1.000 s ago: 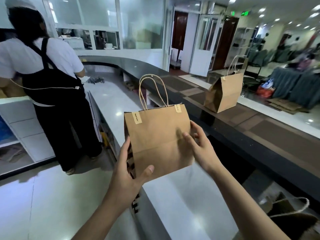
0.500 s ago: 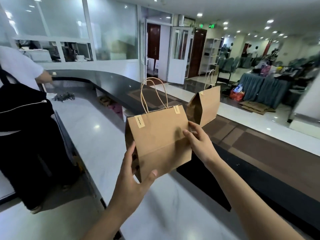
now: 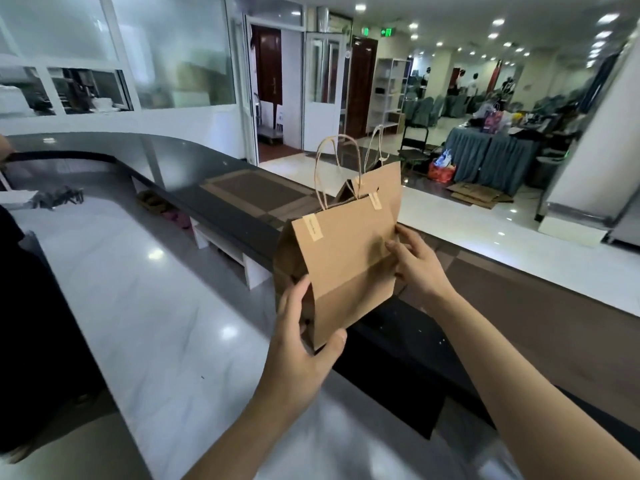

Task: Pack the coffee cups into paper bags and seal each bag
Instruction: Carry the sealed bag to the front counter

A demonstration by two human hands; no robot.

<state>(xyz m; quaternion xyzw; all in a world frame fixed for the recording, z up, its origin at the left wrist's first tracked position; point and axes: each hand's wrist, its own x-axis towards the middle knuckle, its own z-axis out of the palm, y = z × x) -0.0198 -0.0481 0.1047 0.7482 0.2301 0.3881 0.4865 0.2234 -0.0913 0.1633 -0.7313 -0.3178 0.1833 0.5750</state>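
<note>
Head view: sealed bag upright between my hands, left hand clamped on its bottom corner, right hand gripping right edge, second bag just behind on counter

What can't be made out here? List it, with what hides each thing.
Head view only:
- Contents of the held bag: its sticker-sealed top and paper walls hide any cups.
- Print on the stickers: too small to read.
- Second bag on the dark counter: mostly hidden behind the held bag.
- Left hand fingers: wrapped behind the bag's corner.
- Right hand palm: faces away.
</note>
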